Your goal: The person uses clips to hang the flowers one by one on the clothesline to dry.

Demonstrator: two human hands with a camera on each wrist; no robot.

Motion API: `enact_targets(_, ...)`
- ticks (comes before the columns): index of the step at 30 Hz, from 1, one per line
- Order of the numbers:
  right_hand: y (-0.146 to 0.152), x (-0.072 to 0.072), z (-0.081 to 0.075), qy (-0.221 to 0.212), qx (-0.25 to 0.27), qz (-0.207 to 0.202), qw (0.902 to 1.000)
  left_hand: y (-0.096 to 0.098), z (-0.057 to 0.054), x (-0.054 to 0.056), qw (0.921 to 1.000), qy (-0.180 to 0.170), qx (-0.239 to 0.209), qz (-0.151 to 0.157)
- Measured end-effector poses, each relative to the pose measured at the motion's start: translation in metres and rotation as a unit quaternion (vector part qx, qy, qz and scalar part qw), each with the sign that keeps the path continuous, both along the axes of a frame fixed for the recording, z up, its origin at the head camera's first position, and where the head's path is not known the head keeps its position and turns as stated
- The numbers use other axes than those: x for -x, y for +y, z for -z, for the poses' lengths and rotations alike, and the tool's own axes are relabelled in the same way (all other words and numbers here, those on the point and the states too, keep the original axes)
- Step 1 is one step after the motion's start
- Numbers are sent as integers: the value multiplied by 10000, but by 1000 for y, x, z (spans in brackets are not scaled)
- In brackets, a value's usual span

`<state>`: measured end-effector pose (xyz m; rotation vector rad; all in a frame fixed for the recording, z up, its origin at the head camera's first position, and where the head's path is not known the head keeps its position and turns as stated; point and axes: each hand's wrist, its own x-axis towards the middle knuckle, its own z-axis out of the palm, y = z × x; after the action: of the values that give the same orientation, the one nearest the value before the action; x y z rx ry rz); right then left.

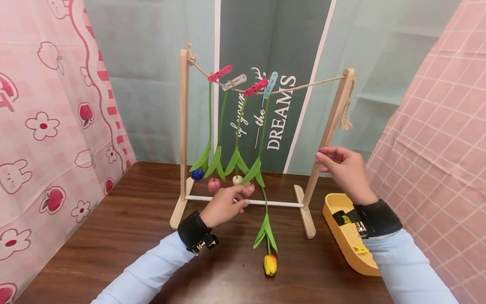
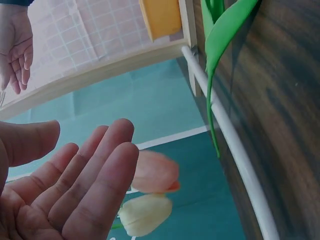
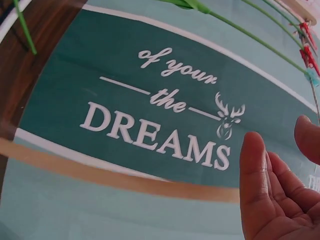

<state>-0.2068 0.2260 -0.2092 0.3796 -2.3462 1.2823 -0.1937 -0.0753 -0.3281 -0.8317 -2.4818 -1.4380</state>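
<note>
Several artificial tulips hang head-down from a rope [image 1: 309,85], their stems clipped by clothespins. From the left come a blue tulip [image 1: 197,174], a pink tulip [image 1: 214,185], a cream tulip [image 2: 145,215] and a peach-pink tulip [image 2: 156,171]. My left hand [image 1: 225,206] is just in front of the cream and peach-pink blooms, fingers extended and holding nothing. A yellow tulip [image 1: 270,265] lies on the table, its stem pointing toward the rack. Beside the right post [image 1: 336,114], my right hand [image 1: 347,173] is raised with nothing in it, thumb apart from the fingers.
The wooden rack has a white crossbar [image 1: 277,203] low down. Red [image 1: 220,74], white [image 1: 234,82], red and light-blue [image 1: 271,85] clothespins sit on the rope. A yellow basket [image 1: 334,219] at the right, under my right forearm, contains a yellow clothespin [image 1: 360,250].
</note>
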Motion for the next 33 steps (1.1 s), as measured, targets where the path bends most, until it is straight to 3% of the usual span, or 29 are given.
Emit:
enact_targets(8, 22, -1, 22, -379, -37, -16, 9993, -4, 9, -6, 9988, -216, 446, -60)
enact_targets(22, 65, 0, 43, -960, -956, 22, 9908, -22, 27, -14, 9980, -309, 536, -115)
enact_targets(27, 82, 5, 48, -1212, -1492, 61, 9813, -27, 30, -15, 9975, -418, 556, -100)
enact_targets(33, 106, 12, 57, -1511, -2174, -256, 9640, -35, 34, -19, 9967, -490, 642, -111)
